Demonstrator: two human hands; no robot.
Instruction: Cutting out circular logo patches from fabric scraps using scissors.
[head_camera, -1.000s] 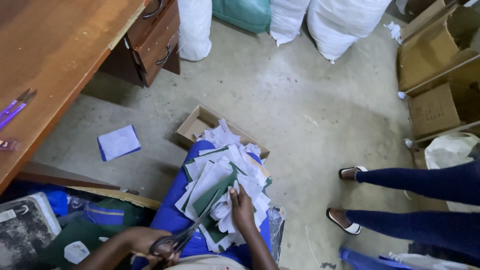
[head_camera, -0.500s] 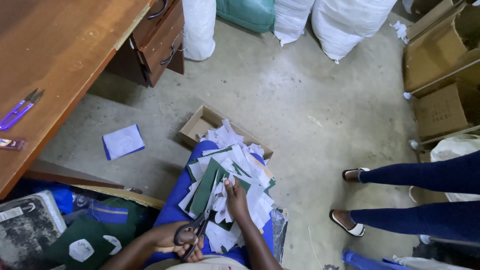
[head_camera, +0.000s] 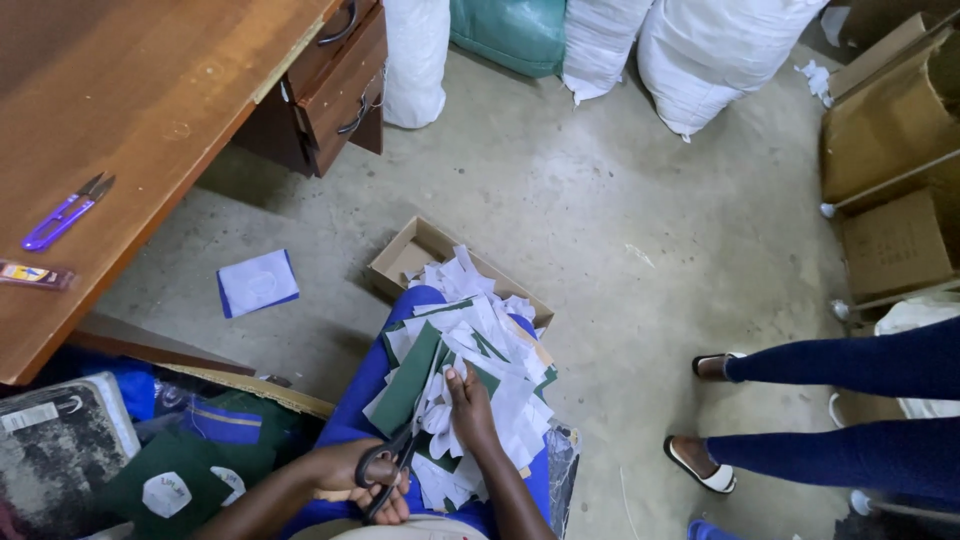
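the left hand has its grip closed through the handles of a pair of black scissors, the blades pointing up into a heap of cut pieces. the right hand has its fingers pressed together on a white cut piece at the middle of the heap, pinching it just beside the scissor blades. the heap of white and green fabric or paper pieces lies on the person's lap, which is covered in blue cloth. right behind the heap an open cardboard box sits on the concrete floor, with some white scraps spilling toward it. a blue-edged white patch lies alone on the floor near the desk. on the desk rest small purple thread snips and a small flat packet. green pieces with white badges are piled at lower left. another person's legs in dark blue trousers and white sandals stand to the right, well apart from the hands. white sacks and a green one stand along the far edge.
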